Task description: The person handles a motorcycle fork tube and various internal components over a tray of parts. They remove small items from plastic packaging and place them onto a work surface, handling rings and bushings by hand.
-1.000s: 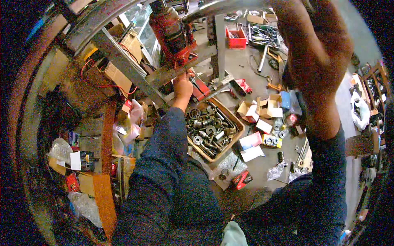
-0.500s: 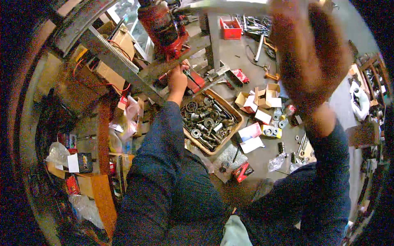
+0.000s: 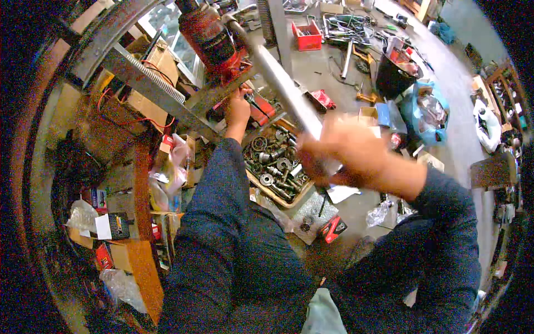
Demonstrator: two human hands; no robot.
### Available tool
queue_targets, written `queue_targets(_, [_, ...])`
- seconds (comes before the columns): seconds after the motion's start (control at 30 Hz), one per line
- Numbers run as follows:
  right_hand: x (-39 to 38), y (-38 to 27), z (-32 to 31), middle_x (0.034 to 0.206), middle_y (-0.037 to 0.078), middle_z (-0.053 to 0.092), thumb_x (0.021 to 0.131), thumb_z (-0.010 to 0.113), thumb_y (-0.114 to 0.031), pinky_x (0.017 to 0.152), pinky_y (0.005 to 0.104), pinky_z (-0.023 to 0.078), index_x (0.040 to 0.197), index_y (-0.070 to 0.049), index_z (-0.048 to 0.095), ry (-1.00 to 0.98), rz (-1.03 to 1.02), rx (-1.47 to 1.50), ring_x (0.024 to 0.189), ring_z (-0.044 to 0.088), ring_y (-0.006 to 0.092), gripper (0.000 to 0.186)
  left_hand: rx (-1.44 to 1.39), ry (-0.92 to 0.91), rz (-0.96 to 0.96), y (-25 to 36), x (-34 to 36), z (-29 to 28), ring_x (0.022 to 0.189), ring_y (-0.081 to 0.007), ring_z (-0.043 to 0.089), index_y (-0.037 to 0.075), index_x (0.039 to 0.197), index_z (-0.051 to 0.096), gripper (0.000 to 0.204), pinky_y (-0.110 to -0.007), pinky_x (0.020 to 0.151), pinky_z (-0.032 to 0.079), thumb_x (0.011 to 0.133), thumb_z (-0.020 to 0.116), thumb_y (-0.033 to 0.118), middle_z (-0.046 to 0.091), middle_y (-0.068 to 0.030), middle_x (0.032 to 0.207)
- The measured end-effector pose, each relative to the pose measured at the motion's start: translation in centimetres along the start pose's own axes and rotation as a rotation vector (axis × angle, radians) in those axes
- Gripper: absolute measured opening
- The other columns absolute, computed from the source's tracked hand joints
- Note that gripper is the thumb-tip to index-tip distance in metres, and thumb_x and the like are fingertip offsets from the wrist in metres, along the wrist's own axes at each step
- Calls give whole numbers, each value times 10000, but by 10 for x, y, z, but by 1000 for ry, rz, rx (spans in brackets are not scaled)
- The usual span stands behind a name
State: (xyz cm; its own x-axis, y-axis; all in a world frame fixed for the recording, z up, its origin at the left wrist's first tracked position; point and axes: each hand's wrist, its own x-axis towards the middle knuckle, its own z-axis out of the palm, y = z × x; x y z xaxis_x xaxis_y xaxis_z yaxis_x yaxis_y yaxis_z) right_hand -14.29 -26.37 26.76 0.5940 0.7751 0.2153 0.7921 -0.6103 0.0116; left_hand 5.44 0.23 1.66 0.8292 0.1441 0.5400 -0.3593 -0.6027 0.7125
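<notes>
My right hand (image 3: 364, 158), blurred by motion, is wrapped around the lower end of a long metal pipe handle (image 3: 286, 89). The pipe slopes up and left toward a red hydraulic bottle jack (image 3: 208, 44) in a metal frame (image 3: 217, 92). At the jack's foot my left hand (image 3: 238, 116) has its fingers closed; what they hold, if anything, is hidden. A thin dark rod (image 3: 258, 106) lies just right of those fingers. Below the pipe a shallow tray (image 3: 297, 199) holds greasy bearings, gears and shafts (image 3: 275, 161).
On the floor are a red bin (image 3: 307, 36), loose tools (image 3: 350, 28), a black bucket (image 3: 392, 75) and a blue bag (image 3: 425, 114). A red box (image 3: 334, 228) and bubble wrap (image 3: 306, 214) sit near my legs. Cardboard boxes (image 3: 150, 106) stand at left.
My right hand has swung down and left from high at the right, and the pipe now slants down with it. My left hand stays at the jack's foot.
</notes>
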Motion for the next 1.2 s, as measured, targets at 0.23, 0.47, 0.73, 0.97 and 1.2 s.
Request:
queue_targets(0.23, [38, 48, -32, 664, 42, 530, 758, 689, -225, 507, 360, 415, 955, -188, 639, 1006, -101, -6, 569, 544, 245, 207, 509, -28, -115, -37, 1, -29, 798, -398, 602, 97, 1014, 605, 288, -506, 683, 447, 972, 399, 293, 635, -194, 901])
queue_targets(0.47, [-6, 12, 69, 587, 50, 435, 827, 595, -322, 498, 362, 366, 860, -143, 635, 424, -319, 388, 523, 482, 216, 187, 402, -75, -35, 21, 4, -9, 851, -387, 605, 90, 957, 624, 220, -449, 730, 462, 945, 443, 215, 647, -184, 927])
queue_targets(0.73, [56, 22, -69, 710, 51, 571, 821, 615, -161, 521, 323, 451, 1013, -80, 639, 901, -261, 127, 594, 569, 184, 210, -197, 68, 204, -48, 30, -22, 798, -310, 629, 21, 853, 589, 164, -376, 726, 472, 830, 434, -27, 662, -134, 831])
queue_targets(0.97, [-15, 25, 69, 627, 25, 509, 730, 619, -187, 410, 378, 393, 1033, -118, 647, 410, -361, 191, 488, 516, 182, 312, 32, -21, 53, 3, 3, 9, 864, -299, 617, 71, 913, 631, 180, -366, 746, 461, 843, 468, 43, 648, -127, 877])
queue_targets(1.2, [81, 31, -71, 637, 48, 573, 802, 631, -206, 447, 304, 440, 945, -142, 645, 1138, -379, -75, 512, 552, 175, 157, 27, 9, 115, -79, 38, -44, 864, -372, 597, 57, 944, 577, 126, -424, 728, 453, 909, 493, 144, 630, -182, 906])
